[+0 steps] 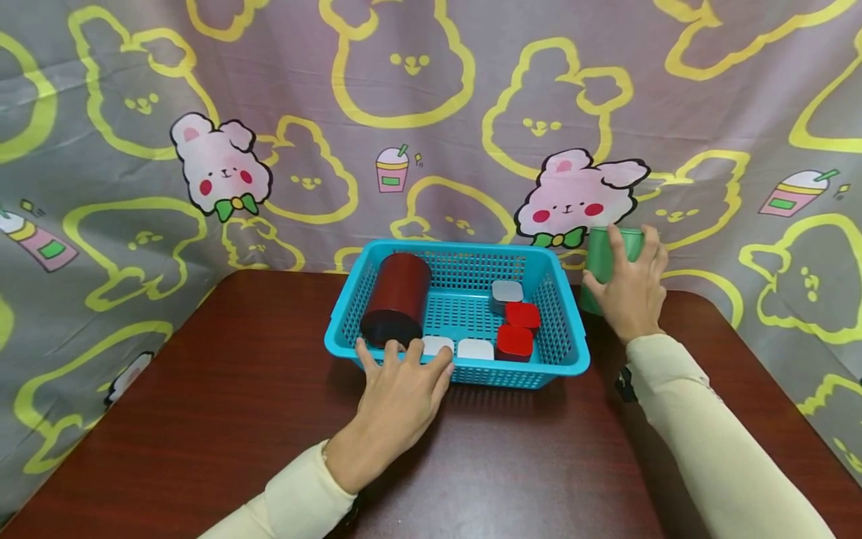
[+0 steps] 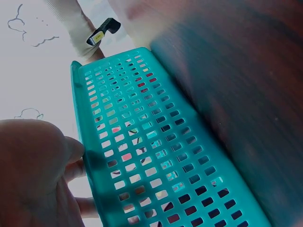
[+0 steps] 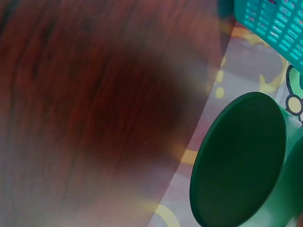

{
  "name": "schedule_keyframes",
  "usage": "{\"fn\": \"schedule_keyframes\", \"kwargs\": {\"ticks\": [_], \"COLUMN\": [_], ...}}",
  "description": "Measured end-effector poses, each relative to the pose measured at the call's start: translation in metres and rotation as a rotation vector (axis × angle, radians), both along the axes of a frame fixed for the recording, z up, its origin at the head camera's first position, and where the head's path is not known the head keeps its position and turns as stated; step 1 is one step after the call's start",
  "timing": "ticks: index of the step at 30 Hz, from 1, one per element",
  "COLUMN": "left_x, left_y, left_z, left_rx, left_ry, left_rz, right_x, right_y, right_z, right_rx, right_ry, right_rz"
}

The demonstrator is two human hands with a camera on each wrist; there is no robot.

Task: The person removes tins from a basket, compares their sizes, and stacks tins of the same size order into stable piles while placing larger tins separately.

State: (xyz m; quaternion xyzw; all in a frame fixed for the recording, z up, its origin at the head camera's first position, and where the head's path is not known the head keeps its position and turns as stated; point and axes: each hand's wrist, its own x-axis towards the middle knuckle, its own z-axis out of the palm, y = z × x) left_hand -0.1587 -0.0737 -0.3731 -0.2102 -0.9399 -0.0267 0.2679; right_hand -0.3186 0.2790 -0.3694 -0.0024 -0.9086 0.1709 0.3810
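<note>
Cream fabric sleeves (image 1: 720, 449) come nearest. Left grip (image 1: 402, 393), fingers bent over the near rim, holds a turquoise perforated plastic basket (image 1: 539, 368) on the reddish-brown tabletop (image 1: 202, 389); inside lies a dark red cylinder (image 1: 402, 288). Right grip (image 1: 634, 292), spread wide, clasps a smooth green cylinder (image 1: 598, 258) just beside the basket's right end.
</note>
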Motion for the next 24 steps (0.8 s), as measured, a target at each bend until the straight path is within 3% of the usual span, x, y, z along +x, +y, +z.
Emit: {"fn": "schedule_keyframes", "kwargs": {"ticks": [11,24], "left_x": [0.000,-0.001], "left_y": [0.000,0.000], "left_z": [0.001,0.002], "left_rx": [0.000,-0.004], "left_ry": [0.004,-0.012], "left_rz": [0.002,0.005], "right_x": [0.000,0.001], "right_y": [0.000,0.000], "right_z": [-0.011,-0.012], "right_rx": [-0.053,-0.072], "right_ry": [-0.009,-0.033], "right_rz": [0.044,0.023]}}
